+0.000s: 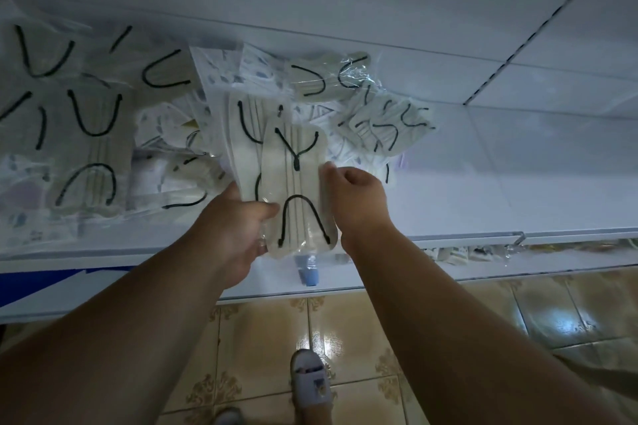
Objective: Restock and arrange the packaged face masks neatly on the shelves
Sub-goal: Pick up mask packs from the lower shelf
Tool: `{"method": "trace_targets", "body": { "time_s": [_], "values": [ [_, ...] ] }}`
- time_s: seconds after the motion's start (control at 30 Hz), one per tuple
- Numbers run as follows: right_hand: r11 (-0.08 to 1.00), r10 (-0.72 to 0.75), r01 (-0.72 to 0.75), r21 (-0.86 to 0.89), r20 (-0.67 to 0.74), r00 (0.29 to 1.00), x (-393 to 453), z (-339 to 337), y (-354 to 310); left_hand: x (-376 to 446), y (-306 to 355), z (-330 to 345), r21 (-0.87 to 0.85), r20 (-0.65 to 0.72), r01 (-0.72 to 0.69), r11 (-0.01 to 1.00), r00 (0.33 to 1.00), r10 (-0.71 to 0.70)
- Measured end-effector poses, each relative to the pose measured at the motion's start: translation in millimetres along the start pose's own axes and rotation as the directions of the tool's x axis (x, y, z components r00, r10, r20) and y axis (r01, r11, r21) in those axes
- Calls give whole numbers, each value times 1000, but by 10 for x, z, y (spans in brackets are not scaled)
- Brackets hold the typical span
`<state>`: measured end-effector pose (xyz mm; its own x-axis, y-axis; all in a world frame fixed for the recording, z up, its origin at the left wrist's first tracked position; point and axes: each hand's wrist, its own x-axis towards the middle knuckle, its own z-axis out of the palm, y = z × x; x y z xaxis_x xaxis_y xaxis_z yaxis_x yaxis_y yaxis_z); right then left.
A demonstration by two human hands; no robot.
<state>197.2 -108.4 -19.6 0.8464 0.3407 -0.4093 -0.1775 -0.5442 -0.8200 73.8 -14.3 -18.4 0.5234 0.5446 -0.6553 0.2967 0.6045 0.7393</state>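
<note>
- Mask pack (293, 190): cream pleated masks with black ear loops (clear wrapper), at the white shelf's (483, 183) front edge.
- Left hand (238, 231) grips its 9 o'clock side.
- Right hand (359, 200) pinches its 3 o'clock edge.

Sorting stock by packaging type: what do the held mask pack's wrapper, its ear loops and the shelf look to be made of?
Wrapper: clear thin plastic film, glossy, with crinkles and glare. Ear loops: black cord, likely elastic, matte. Shelf: smooth white board, possibly painted metal or laminate; cannot tell which.
</note>
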Motion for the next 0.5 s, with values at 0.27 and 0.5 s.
{"method": "trace_targets", "body": {
  "time_s": [0.27,0.5],
  "values": [
    [676,-278,193,-711,-4,961,1153,-294,31,379,118,385,124,-51,-103,987,993,110],
    [638,-261,206,-742,43,964,1501,-303,75,493,35,472,122,-60,-82,989,994,90]
  ]
}}
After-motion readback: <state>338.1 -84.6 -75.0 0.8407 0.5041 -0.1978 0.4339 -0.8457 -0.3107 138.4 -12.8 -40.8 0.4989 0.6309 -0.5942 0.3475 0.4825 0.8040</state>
